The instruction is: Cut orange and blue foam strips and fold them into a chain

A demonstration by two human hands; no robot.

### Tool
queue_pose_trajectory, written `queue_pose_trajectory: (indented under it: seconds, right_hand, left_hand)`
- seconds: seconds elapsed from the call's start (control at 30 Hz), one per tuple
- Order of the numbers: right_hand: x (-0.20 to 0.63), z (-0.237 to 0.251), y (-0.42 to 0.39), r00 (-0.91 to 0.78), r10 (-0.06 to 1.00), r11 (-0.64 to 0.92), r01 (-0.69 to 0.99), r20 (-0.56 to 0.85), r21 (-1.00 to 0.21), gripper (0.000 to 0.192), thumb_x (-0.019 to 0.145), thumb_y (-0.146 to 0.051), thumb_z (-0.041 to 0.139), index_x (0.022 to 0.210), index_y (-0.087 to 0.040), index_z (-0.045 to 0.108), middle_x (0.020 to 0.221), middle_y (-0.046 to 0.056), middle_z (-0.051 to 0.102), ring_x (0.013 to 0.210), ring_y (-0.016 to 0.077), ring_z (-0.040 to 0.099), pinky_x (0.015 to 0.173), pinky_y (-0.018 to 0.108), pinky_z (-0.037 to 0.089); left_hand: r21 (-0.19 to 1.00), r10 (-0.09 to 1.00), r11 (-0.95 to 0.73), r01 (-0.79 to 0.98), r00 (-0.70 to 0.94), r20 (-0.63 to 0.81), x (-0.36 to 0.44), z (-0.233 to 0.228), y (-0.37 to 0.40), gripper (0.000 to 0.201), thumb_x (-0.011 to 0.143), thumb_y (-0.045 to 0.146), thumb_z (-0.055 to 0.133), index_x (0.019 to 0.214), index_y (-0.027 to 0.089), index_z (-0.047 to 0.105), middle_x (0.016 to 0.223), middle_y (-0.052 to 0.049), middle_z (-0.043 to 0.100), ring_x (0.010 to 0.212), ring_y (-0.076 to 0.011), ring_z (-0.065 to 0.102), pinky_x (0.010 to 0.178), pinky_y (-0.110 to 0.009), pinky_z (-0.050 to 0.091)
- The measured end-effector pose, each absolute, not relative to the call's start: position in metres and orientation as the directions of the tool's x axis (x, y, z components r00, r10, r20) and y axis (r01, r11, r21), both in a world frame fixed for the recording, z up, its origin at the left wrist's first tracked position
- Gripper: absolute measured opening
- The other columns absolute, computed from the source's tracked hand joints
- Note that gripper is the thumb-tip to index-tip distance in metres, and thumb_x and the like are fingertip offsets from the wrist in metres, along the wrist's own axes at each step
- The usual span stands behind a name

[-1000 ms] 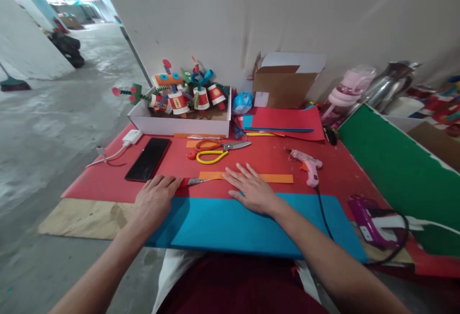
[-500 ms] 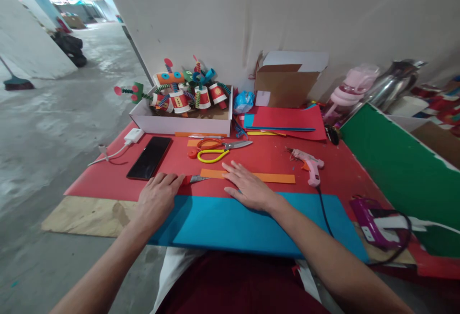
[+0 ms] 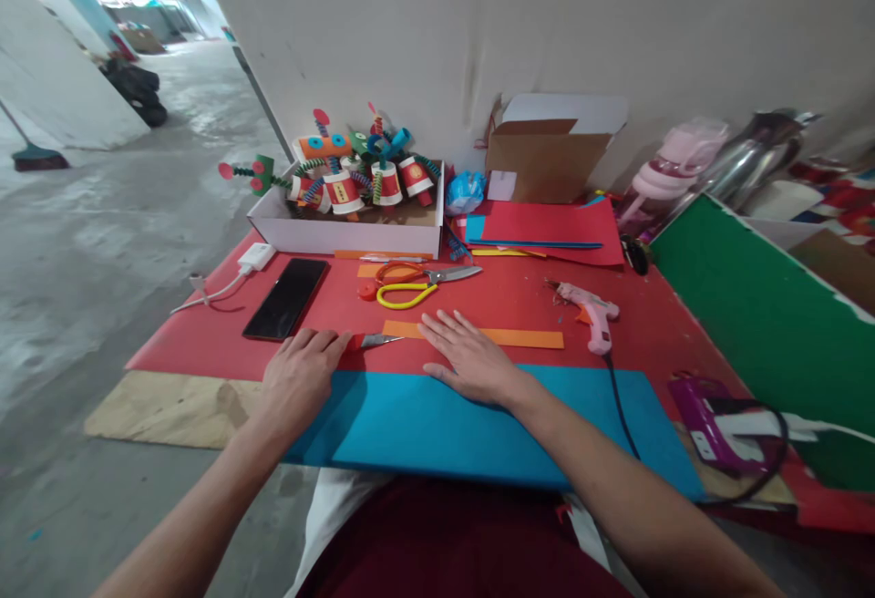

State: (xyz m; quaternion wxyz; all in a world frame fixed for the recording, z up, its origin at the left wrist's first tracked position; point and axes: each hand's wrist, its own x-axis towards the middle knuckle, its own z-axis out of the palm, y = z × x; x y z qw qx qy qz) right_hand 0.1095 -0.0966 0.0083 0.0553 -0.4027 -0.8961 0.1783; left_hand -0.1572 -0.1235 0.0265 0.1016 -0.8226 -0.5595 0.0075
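Observation:
My left hand point(image 3: 305, 368) is closed around the red handle of a utility knife point(image 3: 381, 340), whose blade points right, its tip at the lower edge of an orange paper strip point(image 3: 523, 337). My right hand point(image 3: 466, 359) lies flat across the strip with its fingers spread, covering part of it. Beneath the right wrist is a blue sheet point(image 3: 416, 429) along the table's front edge. Just beyond the strip rest scissors point(image 3: 410, 286) with one red and one yellow handle loop. A black phone point(image 3: 285, 299) lies beyond my left hand.
To the right are a pink glue gun point(image 3: 589, 314) with a black cord, a purple power strip point(image 3: 717, 425) and a green board point(image 3: 772, 334). Paper-cup figures fill a white box point(image 3: 348, 239) at the back, left of red sheets point(image 3: 547, 226) and a brown carton point(image 3: 547, 160).
My right hand has shifted very slightly left along the strip. The knife's tip sits a touch farther right; the view has drifted slightly.

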Motion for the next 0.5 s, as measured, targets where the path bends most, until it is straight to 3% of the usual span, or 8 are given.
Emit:
queue_pose_trajectory:
  seconds: [0.5]
  right_hand:
    - [0.1097,0.0033,-0.0962,-0.668,0.744,0.621,0.698,-0.012,-0.357,0.068,0.092,-0.059,0.028,0.146,-0.018,0.027,0.153,0.006,0.026,0.143,0.0243,0.016,0.118,0.046,0.013]
  left_hand:
    - [-0.145,0.919,-0.357,0.923,0.375,0.123,-0.1564,0.0341,-0.1265,0.045,0.082,0.006,0.036,0.117,0.018,0.063,0.108,-0.014,0.066,0.095,-0.0271,0.057,0.08,-0.038,0.045]
